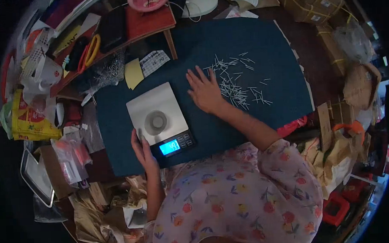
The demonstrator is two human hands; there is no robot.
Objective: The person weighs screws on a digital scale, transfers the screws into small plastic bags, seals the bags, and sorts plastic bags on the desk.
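Note:
A digital scale (153, 100) with a steel plate and a lit blue display lies on the dark mat. On its plate stands a small round grey container (158, 121); I cannot make out what is inside. My left hand (144, 154) rests against the scale's near left edge, fingers stretched out, holding nothing visible. Palm down on the mat, my right hand (205, 92) has its fingers spread. Right beside it lies a loose pile of thin, pale metal pins (233, 91), with more scattered to the upper right.
The dark mat (251, 38) covers the table. Behind the scale are a yellow paper (133, 73) and a handwritten note (154, 63), near a red-topped stand (150, 22). Scissors with yellow handles (92, 50) hang there. Cardboard boxes (312, 6) and bags crowd the sides.

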